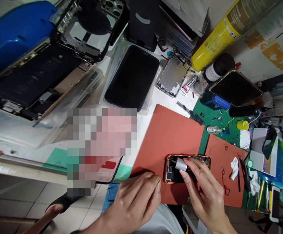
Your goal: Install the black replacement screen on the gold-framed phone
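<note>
An opened phone with an orange frame (165,169) lies on the reddish-brown mat (173,133), its insides showing. Over it, my right hand (203,185) pinches a small silvery-white cylinder (181,164) between thumb and fingers; the cylinder's dark end points toward the phone's left part. My left hand (139,195) is closed at the mat's front edge, left of the phone. Its fingertips are curled out of sight, so whatever they hold, if anything, is hidden.
Black-screened phone (133,78) on a plastic box; opened phone (36,78) at left. Behind the mat lie a metal phone frame (173,74), glue tube (189,84) and tweezers (186,110). Yellow can (214,40) at back. Small bottle (214,130), red-handled tool (226,190) right. A person's foot is lower left.
</note>
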Action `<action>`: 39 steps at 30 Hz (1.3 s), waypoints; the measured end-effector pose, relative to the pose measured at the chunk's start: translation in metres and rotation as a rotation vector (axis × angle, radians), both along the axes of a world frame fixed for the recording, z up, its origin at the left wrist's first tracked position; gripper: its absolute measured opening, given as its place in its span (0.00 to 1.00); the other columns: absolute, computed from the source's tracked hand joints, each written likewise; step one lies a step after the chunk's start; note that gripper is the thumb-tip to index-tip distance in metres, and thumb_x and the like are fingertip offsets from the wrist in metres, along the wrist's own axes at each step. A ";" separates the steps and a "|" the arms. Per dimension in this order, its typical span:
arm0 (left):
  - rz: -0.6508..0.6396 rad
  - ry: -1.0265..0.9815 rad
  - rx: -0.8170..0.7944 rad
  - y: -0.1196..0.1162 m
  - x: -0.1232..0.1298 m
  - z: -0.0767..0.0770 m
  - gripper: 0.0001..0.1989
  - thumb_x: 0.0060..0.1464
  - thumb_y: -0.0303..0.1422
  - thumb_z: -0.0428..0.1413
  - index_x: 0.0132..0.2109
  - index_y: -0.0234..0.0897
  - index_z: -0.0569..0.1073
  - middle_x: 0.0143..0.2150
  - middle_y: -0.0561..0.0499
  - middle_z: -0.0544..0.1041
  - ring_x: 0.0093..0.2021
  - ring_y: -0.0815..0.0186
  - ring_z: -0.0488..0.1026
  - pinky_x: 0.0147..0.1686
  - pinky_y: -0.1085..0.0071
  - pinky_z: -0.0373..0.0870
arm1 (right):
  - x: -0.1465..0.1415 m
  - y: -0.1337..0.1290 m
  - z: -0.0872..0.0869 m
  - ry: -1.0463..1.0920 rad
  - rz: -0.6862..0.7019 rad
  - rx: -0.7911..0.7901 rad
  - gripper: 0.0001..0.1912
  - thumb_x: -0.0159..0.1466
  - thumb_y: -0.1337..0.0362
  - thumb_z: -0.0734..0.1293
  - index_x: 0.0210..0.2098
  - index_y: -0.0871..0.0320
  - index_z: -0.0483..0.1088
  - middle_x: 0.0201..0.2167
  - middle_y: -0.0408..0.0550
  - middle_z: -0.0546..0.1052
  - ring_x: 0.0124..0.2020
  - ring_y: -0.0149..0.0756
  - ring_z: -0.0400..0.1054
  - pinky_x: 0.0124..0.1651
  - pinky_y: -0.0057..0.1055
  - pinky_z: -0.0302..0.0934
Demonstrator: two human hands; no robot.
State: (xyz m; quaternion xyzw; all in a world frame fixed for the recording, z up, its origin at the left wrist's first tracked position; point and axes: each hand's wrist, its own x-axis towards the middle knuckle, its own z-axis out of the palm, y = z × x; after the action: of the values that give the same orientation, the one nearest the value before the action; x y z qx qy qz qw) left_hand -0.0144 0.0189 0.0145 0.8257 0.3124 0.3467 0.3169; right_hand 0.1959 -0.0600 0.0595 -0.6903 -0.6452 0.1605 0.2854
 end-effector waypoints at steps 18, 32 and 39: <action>0.005 0.009 0.013 -0.002 -0.002 -0.003 0.08 0.71 0.21 0.52 0.49 0.32 0.75 0.36 0.49 0.83 0.35 0.67 0.82 0.38 0.71 0.76 | -0.004 0.003 -0.001 -0.057 -0.031 0.030 0.23 0.73 0.78 0.70 0.65 0.63 0.73 0.53 0.57 0.81 0.55 0.39 0.78 0.56 0.35 0.77; 0.026 0.025 0.052 -0.001 -0.002 -0.004 0.09 0.71 0.21 0.51 0.48 0.32 0.76 0.35 0.50 0.83 0.36 0.69 0.83 0.41 0.74 0.77 | -0.016 -0.012 -0.002 -0.090 -0.160 0.099 0.21 0.70 0.77 0.73 0.61 0.63 0.76 0.50 0.56 0.83 0.51 0.41 0.80 0.53 0.36 0.78; 0.021 0.022 0.044 0.000 -0.001 -0.005 0.08 0.71 0.21 0.52 0.48 0.33 0.76 0.36 0.49 0.84 0.35 0.68 0.83 0.40 0.74 0.78 | -0.053 -0.026 -0.018 -0.049 -0.429 0.199 0.16 0.69 0.74 0.75 0.56 0.59 0.79 0.45 0.53 0.84 0.43 0.42 0.81 0.45 0.37 0.78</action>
State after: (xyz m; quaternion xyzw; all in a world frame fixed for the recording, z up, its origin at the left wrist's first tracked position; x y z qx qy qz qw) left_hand -0.0155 0.0191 0.0095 0.8328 0.3168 0.3478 0.2918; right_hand 0.1428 -0.0861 0.0416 -0.7838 -0.5033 0.0150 0.3636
